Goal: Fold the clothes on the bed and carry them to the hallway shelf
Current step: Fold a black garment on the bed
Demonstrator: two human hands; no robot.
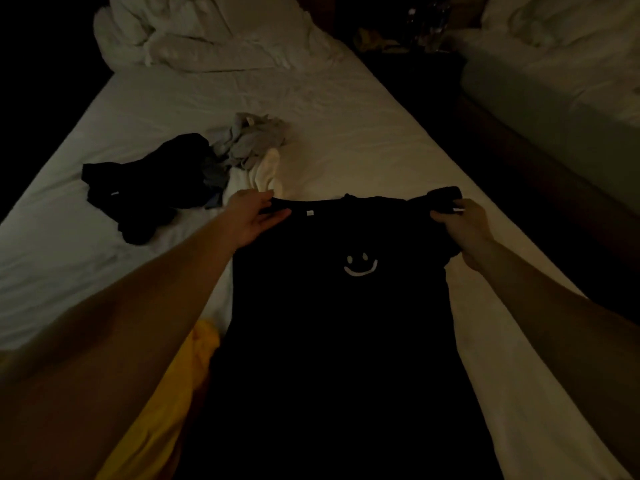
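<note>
Two hands on one garment | black clothes (138, 192) and grey clothes (251, 142) heaped on bed (346, 116), left | left hand (254, 216) pinches black smiley shirt (346, 323) at shoulder | shirt spread on bed, centre | right hand (462, 225) grips, seemingly, its other shoulder.

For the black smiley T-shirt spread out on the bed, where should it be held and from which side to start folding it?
Hold the black T-shirt at its two shoulder corners, coming from the hem end, as the left hand and right hand do now. It lies flat, face up, collar away from the person, so the shoulders give a straight top edge to pull it smooth.
</note>
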